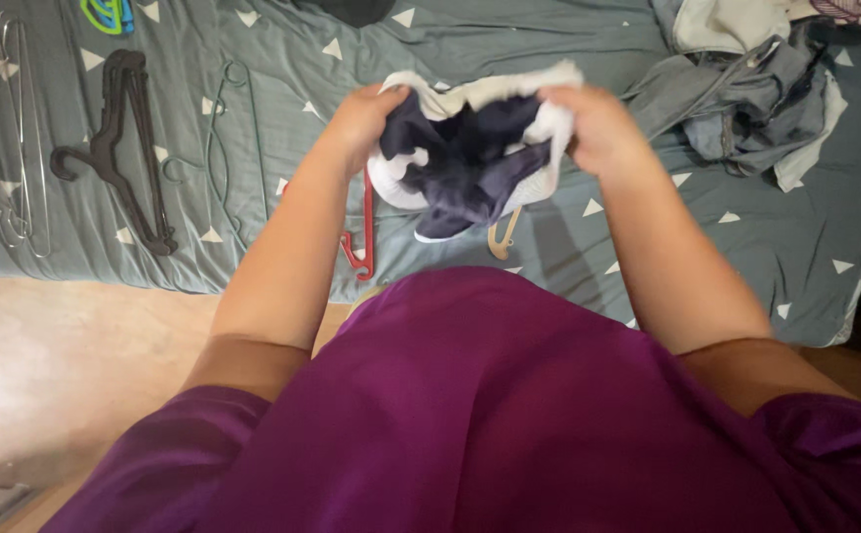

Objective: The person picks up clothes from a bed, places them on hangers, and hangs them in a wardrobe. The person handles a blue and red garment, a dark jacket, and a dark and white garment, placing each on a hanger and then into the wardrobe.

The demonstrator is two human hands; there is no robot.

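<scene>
Bed (509,59) spans the top of view, grey-green sheet with white triangles; wood floor (45,365) below left. Purple shirt (509,415) fills the bottom. Clothes pile (746,99), grey and pale, sits at the bed's upper right, well apart from the hands. Garment (470,148) is held up above the bed between both hands: bunched, white outer layer with dark navy fabric spilling from the middle and hanging down; probably one two-tone piece, folds too blurred to be sure. Left hand (361,123) clamps the garment's left edge, fingers curled into the cloth. Right hand (598,128) is closed on the right edge, same height. Black hanger (124,148) lies on the sheet at left, wire hangers (6,128) at the far-left edge, a thin green hanger (221,148) between black hanger and left arm. Red hanger (361,242) lies under the garment by the left forearm; tan hook (502,237) just below the garment. Green-blue object (107,14) at top edge, cropped.
</scene>
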